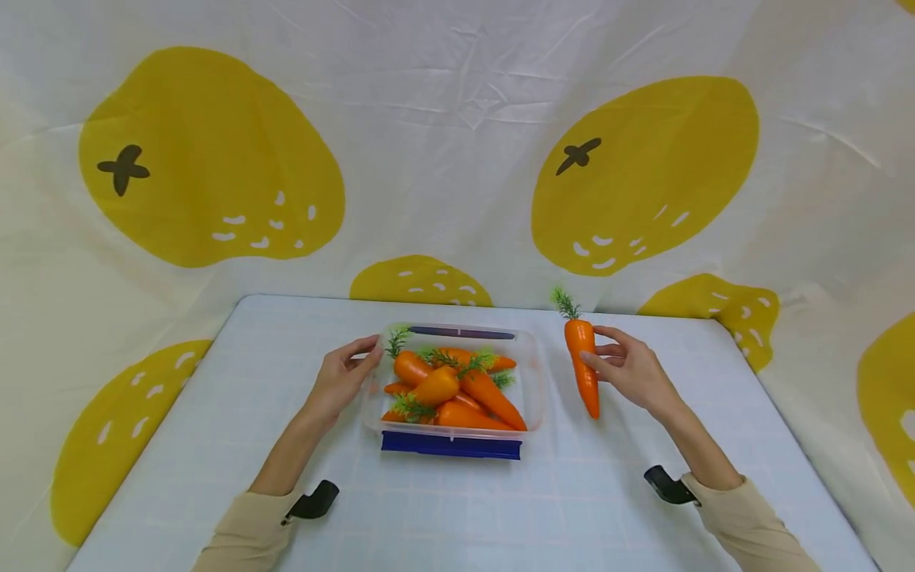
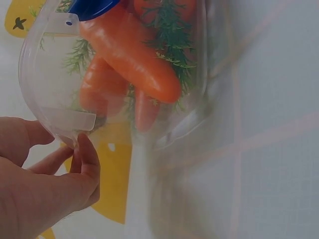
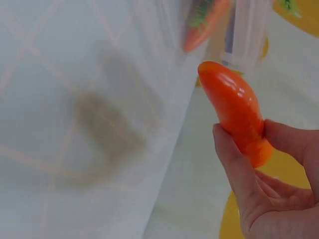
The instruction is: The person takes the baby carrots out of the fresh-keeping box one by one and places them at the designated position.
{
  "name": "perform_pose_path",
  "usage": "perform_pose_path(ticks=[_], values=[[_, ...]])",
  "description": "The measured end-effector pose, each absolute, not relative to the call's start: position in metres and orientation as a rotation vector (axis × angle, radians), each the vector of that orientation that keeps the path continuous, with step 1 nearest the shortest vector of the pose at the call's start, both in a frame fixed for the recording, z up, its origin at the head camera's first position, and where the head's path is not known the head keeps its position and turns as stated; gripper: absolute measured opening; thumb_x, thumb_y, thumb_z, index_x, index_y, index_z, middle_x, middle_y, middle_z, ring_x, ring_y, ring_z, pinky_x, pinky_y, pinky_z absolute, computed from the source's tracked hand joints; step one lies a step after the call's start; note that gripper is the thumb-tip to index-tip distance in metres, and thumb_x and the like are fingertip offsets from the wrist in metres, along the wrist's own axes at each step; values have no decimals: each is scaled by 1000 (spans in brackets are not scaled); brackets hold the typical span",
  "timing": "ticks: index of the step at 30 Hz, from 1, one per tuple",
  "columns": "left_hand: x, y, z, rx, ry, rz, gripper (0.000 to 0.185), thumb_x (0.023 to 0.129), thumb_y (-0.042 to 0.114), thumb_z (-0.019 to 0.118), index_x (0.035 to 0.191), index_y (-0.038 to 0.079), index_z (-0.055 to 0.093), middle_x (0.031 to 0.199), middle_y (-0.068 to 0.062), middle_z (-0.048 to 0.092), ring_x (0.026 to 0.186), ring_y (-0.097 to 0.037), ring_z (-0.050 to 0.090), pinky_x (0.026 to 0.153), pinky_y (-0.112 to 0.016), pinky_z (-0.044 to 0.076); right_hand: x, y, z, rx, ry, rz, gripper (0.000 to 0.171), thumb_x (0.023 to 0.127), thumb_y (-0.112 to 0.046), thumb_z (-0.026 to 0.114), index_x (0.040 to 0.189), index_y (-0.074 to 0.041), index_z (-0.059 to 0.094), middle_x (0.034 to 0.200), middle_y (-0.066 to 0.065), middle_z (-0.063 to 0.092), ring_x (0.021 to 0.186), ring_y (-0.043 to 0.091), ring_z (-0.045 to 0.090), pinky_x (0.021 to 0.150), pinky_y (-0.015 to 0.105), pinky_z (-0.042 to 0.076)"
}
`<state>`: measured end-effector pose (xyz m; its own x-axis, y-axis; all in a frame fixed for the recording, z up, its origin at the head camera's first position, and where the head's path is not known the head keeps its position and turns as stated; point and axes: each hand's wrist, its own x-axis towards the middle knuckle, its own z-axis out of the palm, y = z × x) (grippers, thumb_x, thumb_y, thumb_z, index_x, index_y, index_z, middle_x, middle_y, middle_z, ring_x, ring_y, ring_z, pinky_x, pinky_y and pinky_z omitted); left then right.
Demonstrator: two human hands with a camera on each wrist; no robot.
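Note:
A clear plastic container (image 1: 536, 389) with blue clip flaps stands on the table, several orange carrots (image 1: 493, 397) with green tops piled inside it. My left hand (image 1: 341, 377) pinches the container's left rim between thumb and fingers; the left wrist view shows this hand (image 2: 55, 179) at the rim. To the right of the container, my right hand (image 1: 632, 369) holds one carrot (image 1: 582, 361) between thumb and fingers, its green top up and its tip down. In the right wrist view the carrot (image 3: 234, 107) is apart from the container, above the table.
The table (image 1: 443, 516) has a pale checked cover. Behind it hangs a white cloth (image 1: 443, 159) printed with large yellow fruit shapes. A dark blue flap (image 1: 450, 445) sticks out from the container's near side. Black wrist devices (image 1: 314, 500) sit at both cuffs.

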<state>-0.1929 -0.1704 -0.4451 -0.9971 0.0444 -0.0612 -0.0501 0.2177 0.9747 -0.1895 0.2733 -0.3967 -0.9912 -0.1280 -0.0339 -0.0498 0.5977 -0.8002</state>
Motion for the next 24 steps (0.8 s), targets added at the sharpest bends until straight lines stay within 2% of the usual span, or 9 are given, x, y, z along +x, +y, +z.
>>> perform_pose_path(ticks=[12, 24], values=[[-192, -172, -446, -6, 2366, 1956, 48, 93, 34, 60, 133, 9, 55, 126, -14, 57, 111, -37, 54, 82, -13, 46, -192, 275, -432, -12, 2707, -1311, 65, 90, -31, 66, 142, -3, 38, 121, 29, 56, 90, 29, 67, 75, 35, 55], [-193, -170, -445, -22, 2350, 1954, 51, 93, 36, 60, 135, 7, 53, 127, -13, 56, 112, -36, 54, 82, -13, 46, -199, 272, -446, 2, 2681, -1297, 63, 91, -30, 64, 140, 0, 38, 118, 28, 57, 81, 24, 68, 74, 33, 56]])
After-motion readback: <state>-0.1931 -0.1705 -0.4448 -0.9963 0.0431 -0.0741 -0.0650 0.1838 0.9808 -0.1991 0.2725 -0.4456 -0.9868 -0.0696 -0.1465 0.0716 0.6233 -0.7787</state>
